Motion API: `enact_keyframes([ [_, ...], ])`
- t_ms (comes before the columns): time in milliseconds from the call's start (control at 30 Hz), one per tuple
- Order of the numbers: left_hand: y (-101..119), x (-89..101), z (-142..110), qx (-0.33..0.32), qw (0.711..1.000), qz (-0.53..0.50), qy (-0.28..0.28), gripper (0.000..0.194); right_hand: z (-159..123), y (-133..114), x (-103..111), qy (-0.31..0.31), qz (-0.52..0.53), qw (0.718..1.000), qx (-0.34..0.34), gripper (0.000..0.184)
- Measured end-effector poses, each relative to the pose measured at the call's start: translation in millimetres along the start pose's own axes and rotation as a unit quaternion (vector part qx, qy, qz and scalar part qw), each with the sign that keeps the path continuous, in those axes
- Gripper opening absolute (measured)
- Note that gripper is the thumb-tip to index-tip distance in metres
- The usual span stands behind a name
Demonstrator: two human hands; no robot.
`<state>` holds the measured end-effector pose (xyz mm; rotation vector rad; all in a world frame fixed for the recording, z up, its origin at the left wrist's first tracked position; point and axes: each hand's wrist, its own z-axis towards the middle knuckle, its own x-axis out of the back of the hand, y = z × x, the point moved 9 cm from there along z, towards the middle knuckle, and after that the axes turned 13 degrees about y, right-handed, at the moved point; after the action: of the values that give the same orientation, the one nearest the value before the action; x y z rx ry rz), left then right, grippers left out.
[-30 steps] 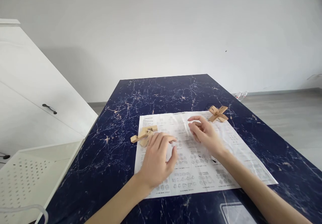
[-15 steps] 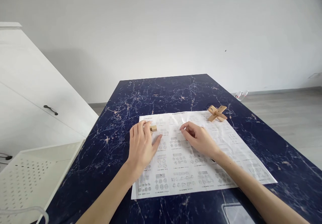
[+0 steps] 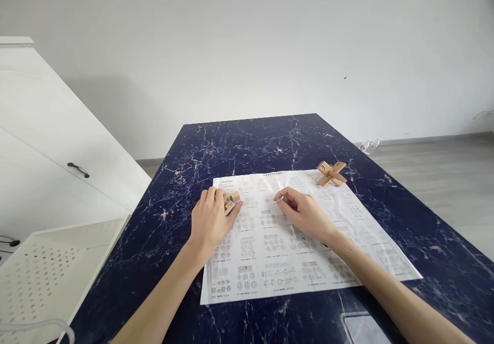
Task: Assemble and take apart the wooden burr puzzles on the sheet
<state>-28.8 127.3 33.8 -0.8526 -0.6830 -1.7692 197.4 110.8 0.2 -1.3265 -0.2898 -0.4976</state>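
My left hand (image 3: pixel 210 218) is curled around small notched wooden puzzle pieces (image 3: pixel 232 201) at the left side of a printed sheet. The pieces show between the fingers and the thumb; their far side is hidden by the hand. My right hand (image 3: pixel 299 207) rests on the middle of the sheet, fingers loosely curled in, with nothing visible in them. Beneath both hands lies the white instruction sheet (image 3: pixel 278 256), printed with rows of small diagrams. A cross-shaped wooden puzzle (image 3: pixel 332 173) of interlocked sticks stands at the sheet's far right corner.
The dark blue marble-patterned table (image 3: pixel 247 148) reaches toward a pale wall. A phone-like flat object (image 3: pixel 365 328) lies at the near edge by my right forearm. To the left are a white cabinet (image 3: pixel 57 143) and a perforated white panel (image 3: pixel 46 272). Clear plastic bottles (image 3: pixel 369 145) lie beyond the right edge.
My left hand has shifted slightly left and nearer, and more of the wooden pieces shows beside its fingers. My right hand and the cross-shaped puzzle have stayed put.
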Motion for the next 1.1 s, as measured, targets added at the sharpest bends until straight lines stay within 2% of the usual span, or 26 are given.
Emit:
enact_keyframes([
  [133,-1.1,-0.4,0.3,0.015,1.000,-0.003,-0.016,0.036,-0.1,-0.7,-0.1,-0.002,0.000,1.000,-0.006,0.027],
  [267,5.1,3.2,0.4,0.007,0.999,-0.048,-0.011,0.038,-0.6,-1.1,-0.4,-0.007,0.000,1.000,-0.012,0.027],
  [400,31.1,13.1,-3.5,-0.046,0.989,-0.139,-0.002,0.040,0.1,-2.4,-0.1,-0.005,-0.001,1.000,-0.003,0.028],
  [567,71.9,18.1,-18.8,-0.120,0.966,-0.223,-0.045,0.036,1.6,-3.7,0.1,0.000,0.000,1.000,0.002,0.028],
  [700,88.6,17.3,-29.3,-0.156,0.956,-0.236,-0.074,0.040,1.9,-5.7,0.1,0.004,-0.001,1.000,0.006,0.027],
  [933,93.9,13.5,-35.4,-0.165,0.949,-0.246,-0.104,0.043,0.7,-7.0,-0.6,-0.003,-0.008,1.000,0.002,0.024],
  [1033,91.6,20.4,-32.3,-0.152,0.949,-0.267,-0.076,0.046,0.1,-5.2,-0.5,-0.003,-0.013,1.000,-0.001,0.023],
  [1100,88.0,31.5,-28.0,-0.129,0.945,-0.297,-0.035,0.048,0.0,-4.7,-0.2,-0.001,-0.015,1.000,0.001,0.022],
])
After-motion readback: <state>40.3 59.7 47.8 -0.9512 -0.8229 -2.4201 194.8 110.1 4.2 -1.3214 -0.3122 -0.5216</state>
